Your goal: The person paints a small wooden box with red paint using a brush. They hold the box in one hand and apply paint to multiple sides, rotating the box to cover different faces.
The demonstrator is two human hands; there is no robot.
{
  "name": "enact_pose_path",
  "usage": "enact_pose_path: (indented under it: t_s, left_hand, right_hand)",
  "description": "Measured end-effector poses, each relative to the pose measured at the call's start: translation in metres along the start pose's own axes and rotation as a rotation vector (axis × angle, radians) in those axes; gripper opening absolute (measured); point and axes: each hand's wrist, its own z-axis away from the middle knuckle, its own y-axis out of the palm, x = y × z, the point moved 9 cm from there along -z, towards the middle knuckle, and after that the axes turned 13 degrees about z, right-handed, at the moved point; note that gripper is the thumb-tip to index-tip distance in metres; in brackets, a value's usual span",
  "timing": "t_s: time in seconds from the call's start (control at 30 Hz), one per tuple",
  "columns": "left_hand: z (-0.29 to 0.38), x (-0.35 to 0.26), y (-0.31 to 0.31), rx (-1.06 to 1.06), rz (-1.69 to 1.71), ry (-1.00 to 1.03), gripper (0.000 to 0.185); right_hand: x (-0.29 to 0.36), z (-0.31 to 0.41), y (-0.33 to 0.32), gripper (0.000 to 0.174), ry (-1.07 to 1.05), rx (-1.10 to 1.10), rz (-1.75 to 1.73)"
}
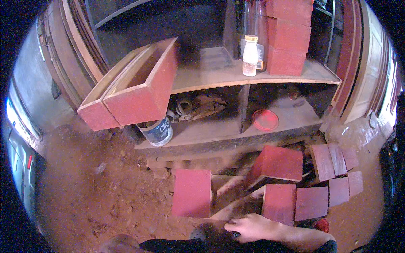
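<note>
My right hand (250, 226) reaches in from the lower right with curled fingers around a small dark object (235, 234), mostly hidden and too unclear to name. My left hand is out of view. Just beyond the right hand, wooden boxes or drawers with red-painted faces lie on the ground: one pink-red face (192, 193) to the left, a tilted red box (280, 163) behind, and a red panel (279, 204) beside the wrist. More dull red faces (311, 203) continue to the right. A small round red thing (322, 225) is next to my forearm.
Behind stands a wooden shelf unit (215, 83) bearing two red-fronted drawers (126, 110), a white bottle (250, 60) and stacked red boxes (286, 61). Its lower shelf holds a labelled bucket (158, 132) and a red lid (265, 120). Reddish dirt ground (95, 189) extends left; wooden boards (360, 69) stand right.
</note>
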Motion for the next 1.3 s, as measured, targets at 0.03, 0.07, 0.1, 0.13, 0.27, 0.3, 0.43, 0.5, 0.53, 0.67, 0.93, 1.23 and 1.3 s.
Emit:
enact_pose_path:
  t_s: [0.03, 0.07, 0.1, 0.13, 0.27, 0.3, 0.43, 0.5, 0.53, 0.67, 0.93, 1.23, 1.3]
  left_hand:
    - [0.001, 0.000, 0.000, -0.001, -0.001, -0.003, 0.057]
    - [0.001, 0.000, 0.001, -0.003, 0.001, -0.005, 0.057]
    - [0.002, -0.001, 0.001, -0.004, 0.003, -0.009, 0.057]
    - [0.002, 0.000, 0.001, -0.006, 0.004, -0.013, 0.057]
    - [0.003, 0.001, 0.002, -0.011, 0.011, -0.026, 0.057]
    - [0.004, 0.002, 0.003, -0.011, 0.015, -0.029, 0.057]
    - [0.004, 0.006, 0.004, -0.012, 0.030, -0.040, 0.056]
    - [0.004, 0.007, 0.005, -0.014, 0.036, -0.046, 0.056]
    - [0.004, 0.007, 0.005, -0.014, 0.038, -0.050, 0.056]
    - [0.007, 0.009, 0.006, -0.020, 0.046, -0.060, 0.056]
    - [0.016, 0.008, 0.010, -0.052, 0.051, -0.129, 0.056]
    - [0.081, 0.141, -0.081, -0.572, -0.306, -0.826, 0.062]
    - [0.102, 0.170, -0.101, -0.627, -0.304, -1.015, 0.065]
  right_hand:
    - [0.001, 0.000, -0.001, 0.035, -0.005, -0.006, 0.003]
    - [0.000, 0.000, -0.003, 0.033, -0.005, -0.025, 0.017]
    - [0.000, 0.000, -0.001, 0.033, 0.002, -0.008, 0.009]
    - [-0.002, 0.000, -0.001, 0.032, 0.012, -0.005, 0.010]
    - [-0.003, 0.000, 0.002, 0.031, 0.005, 0.018, -0.012]
    - [-0.003, 0.000, 0.002, 0.031, -0.001, 0.008, -0.005]
    - [-0.005, -0.001, 0.002, 0.031, -0.008, -0.025, 0.011]
    - [-0.007, -0.001, 0.003, 0.031, -0.005, -0.019, 0.006]
    - [-0.007, -0.001, 0.003, 0.032, -0.008, -0.024, 0.000]
    - [-0.008, -0.002, 0.001, 0.034, -0.012, -0.019, -0.020]
    - [-0.017, -0.004, -0.003, 0.025, 0.089, 0.079, 0.091]
    - [-0.066, 0.026, -0.086, 0.032, 0.604, -0.334, -0.071]
    - [-0.076, 0.032, -0.089, 0.027, 0.706, -0.326, -0.140]
